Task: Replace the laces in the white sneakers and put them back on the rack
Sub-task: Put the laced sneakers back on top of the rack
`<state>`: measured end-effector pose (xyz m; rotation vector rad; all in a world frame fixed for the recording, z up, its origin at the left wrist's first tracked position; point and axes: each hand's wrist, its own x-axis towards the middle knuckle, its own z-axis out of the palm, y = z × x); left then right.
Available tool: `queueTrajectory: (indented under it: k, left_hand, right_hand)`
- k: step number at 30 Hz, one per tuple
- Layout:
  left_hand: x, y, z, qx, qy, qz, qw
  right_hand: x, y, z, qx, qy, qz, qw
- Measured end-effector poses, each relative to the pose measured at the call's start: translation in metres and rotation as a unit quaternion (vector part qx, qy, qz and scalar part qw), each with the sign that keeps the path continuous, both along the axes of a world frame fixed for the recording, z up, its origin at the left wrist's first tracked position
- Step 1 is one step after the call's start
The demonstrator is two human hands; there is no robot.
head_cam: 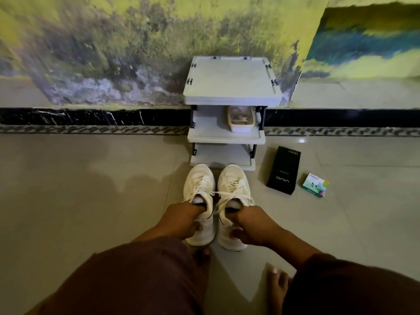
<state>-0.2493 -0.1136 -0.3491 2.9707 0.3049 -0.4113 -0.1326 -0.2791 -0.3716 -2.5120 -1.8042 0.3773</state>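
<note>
As both stand before the grey plastic tiered rack, left hand grips the left white laced sneaker by its collar. Right hand grips the right white laced sneaker likewise.

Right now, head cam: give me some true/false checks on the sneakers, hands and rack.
1. The white sneakers sit on a shelf of the rack. False: they are in front of it, off the shelves.
2. The left hand and right hand each grip one sneaker. True.
3. Both sneakers have no laces. False: laces are threaded in both.
4. A basket sits on the middle shelf. True.
5. A black box lies on the floor, right of the rack. True.
</note>
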Motion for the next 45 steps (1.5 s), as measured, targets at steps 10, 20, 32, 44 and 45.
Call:
queueTrajectory:
  k: [10, 20, 32, 44, 45]
  left_hand:
    - [-0.008, -0.026, 0.104, 0.022, -0.082, -0.006, 0.996]
    - [-0.014, -0.038, 0.220, 0.037, -0.188, -0.036, 0.981]
    - [0.120, 0.044, 0.261, 0.050, -0.236, -0.019, 0.970]
    - [0.234, 0.115, 0.229, 0.020, -0.182, -0.045, 0.982]
    - [0.238, 0.117, 0.227, 0.021, -0.177, -0.046, 0.983]
  right_hand:
    - [-0.016, -0.027, 0.118, 0.056, -0.096, -0.005, 0.994]
    - [-0.024, -0.051, 0.234, 0.120, -0.191, -0.067, 0.972]
    - [0.101, 0.035, 0.265, 0.194, -0.181, -0.145, 0.953]
    - [0.210, 0.117, 0.233, 0.169, -0.135, -0.151, 0.965]
    - [0.212, 0.119, 0.233, 0.163, -0.129, -0.149, 0.967]
